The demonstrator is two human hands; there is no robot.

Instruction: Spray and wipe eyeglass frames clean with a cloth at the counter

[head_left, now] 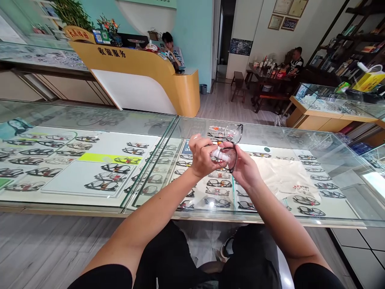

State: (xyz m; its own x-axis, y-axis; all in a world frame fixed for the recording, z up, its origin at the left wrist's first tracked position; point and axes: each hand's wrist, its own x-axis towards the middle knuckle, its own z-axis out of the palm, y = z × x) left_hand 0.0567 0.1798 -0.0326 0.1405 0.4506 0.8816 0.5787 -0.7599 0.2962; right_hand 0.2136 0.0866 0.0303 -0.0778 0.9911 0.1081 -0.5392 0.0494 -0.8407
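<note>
My left hand (202, 155) is closed around a small white spray bottle (217, 154), its nozzle end close to a lens. In my right hand (246, 167) is a pair of dark-framed eyeglasses (231, 159), gripped near the lens rim. The near lens looks speckled with droplets; the other lens stands up above my fingers. Both hands are over the glass display counter, and rows of eyeglass frames (219, 183) lie below them. To the right of my right hand, a cream cloth (278, 174) with small red print is spread out.
More frames lie in the left glass case (64, 168), around a white tray (75, 178). Beyond stands a yellow-and-white cashier desk (132, 66) with a seated person (173, 50). Another person (296, 62) sits at a dark table. Another display case (327, 106) stands at right.
</note>
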